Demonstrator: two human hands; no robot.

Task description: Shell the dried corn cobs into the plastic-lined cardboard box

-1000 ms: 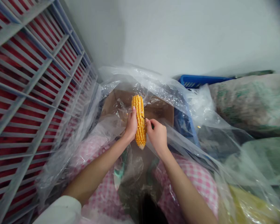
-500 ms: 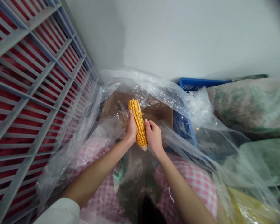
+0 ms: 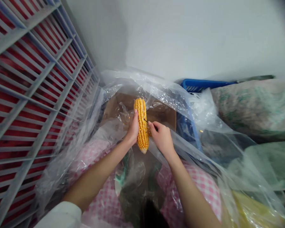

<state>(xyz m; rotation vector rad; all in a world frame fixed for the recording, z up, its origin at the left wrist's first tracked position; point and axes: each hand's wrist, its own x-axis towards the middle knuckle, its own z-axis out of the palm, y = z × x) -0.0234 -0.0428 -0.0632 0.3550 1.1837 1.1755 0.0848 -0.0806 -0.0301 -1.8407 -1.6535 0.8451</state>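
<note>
A yellow corn cob (image 3: pixel 142 123) stands nearly upright over a clear plastic sheet (image 3: pixel 156 91) and a brown cardboard box (image 3: pixel 163 114). My left hand (image 3: pixel 133 129) is closed round the cob's left side. My right hand (image 3: pixel 161 137) is pinched on a thin dark pointed tool (image 3: pixel 146 120), whose tip touches the kernels on the cob's right side. Loose kernels lie on the plastic near the box. My lap in pink checked cloth (image 3: pixel 199 180) shows under the plastic.
A grey metal grate over red (image 3: pixel 33 95) fills the left. A blue plastic crate (image 3: pixel 199 85) stands behind the box, against a white wall. Filled sacks (image 3: pixel 251 104) lie at right, a yellowish bag (image 3: pixel 256 212) at lower right. One kernel (image 3: pixel 200 130) rests on the plastic.
The cob has come back upright after leaning left. My right hand has drawn away from the cob to the right, and the tool's dark tip shows against the kernels again.
</note>
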